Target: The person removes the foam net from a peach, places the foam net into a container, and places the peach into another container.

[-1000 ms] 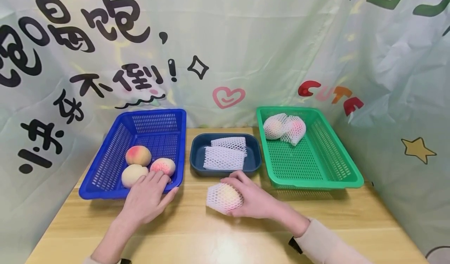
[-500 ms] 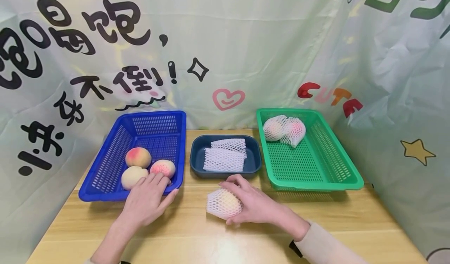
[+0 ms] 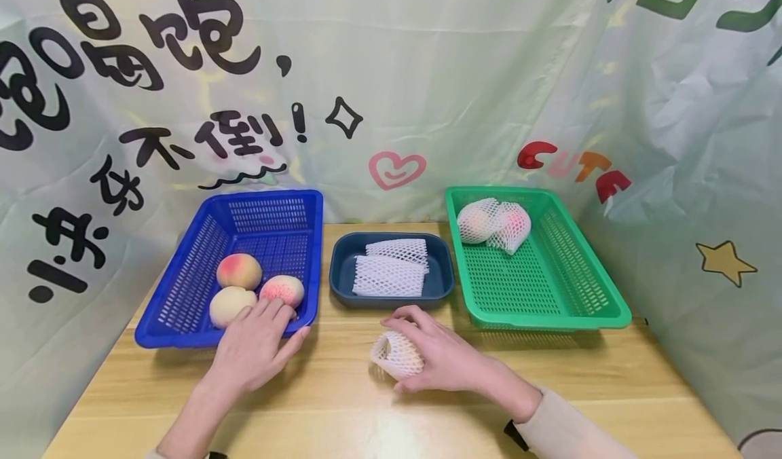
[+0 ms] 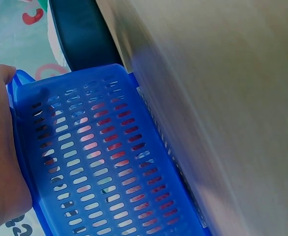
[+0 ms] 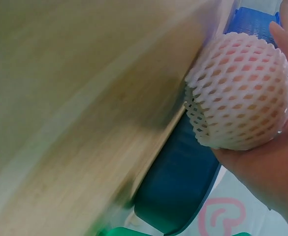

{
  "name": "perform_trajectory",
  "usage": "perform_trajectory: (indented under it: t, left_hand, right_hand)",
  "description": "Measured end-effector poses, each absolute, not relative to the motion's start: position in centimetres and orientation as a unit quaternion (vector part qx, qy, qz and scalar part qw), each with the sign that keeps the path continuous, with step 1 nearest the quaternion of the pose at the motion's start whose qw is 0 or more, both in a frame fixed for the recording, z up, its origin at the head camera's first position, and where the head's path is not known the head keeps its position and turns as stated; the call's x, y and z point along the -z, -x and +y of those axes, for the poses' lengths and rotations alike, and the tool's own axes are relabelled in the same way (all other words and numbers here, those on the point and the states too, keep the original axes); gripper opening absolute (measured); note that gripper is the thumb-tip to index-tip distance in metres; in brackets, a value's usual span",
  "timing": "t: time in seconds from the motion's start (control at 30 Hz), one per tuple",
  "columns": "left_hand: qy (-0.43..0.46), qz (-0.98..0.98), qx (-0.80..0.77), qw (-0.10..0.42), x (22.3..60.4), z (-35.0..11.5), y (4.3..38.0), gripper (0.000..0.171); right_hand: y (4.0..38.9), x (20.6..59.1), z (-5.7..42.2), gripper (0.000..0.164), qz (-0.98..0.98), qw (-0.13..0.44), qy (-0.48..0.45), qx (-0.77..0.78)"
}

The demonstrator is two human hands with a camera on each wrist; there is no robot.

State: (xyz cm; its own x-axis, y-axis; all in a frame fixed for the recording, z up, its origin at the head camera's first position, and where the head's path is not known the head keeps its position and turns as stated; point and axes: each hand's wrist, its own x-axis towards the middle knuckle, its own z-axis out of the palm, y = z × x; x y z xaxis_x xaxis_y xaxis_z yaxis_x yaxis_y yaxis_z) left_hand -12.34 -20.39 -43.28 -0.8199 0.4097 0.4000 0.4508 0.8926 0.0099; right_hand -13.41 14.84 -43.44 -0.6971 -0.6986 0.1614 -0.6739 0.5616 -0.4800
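Note:
My right hand (image 3: 442,350) grips a peach in a white foam net sleeve (image 3: 398,356) above the table; the sleeve's loose mouth faces left. In the right wrist view, the netted peach (image 5: 244,93) lies against the palm. My left hand (image 3: 256,343) rests over the near rim of the blue basket (image 3: 177,340), fingers reaching inside by a pink-speckled peach (image 3: 283,290), thumb at the rim. Whether the fingertips touch that peach is hidden. Beside it lie a red-yellow peach (image 3: 239,271) and a pale peach (image 3: 232,307). The left wrist view shows the basket's slotted wall (image 4: 99,162).
Between the baskets stands a dark blue tray (image 3: 342,289) with white foam net sleeves (image 3: 391,276) lying flat. The green basket (image 3: 550,320) at right holds two netted peaches (image 3: 512,225) in its far left corner. A printed curtain (image 3: 397,72) hangs behind the wooden table (image 3: 342,411).
The netted peach has turned in my right hand, so the sleeve's open mouth now shows, and it sits slightly further right. My left hand has stayed on the blue basket.

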Motion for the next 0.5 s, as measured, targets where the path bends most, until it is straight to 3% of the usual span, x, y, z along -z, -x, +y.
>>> perform_trajectory:
  t: [0.5]
  left_hand:
    - [0.222, -0.955, 0.052, 0.192, 43.4, -20.4, 12.4, 0.037]
  right_hand:
    - [13.0, 41.9, 15.6, 0.089, 0.879, -0.019, 0.358, 0.315]
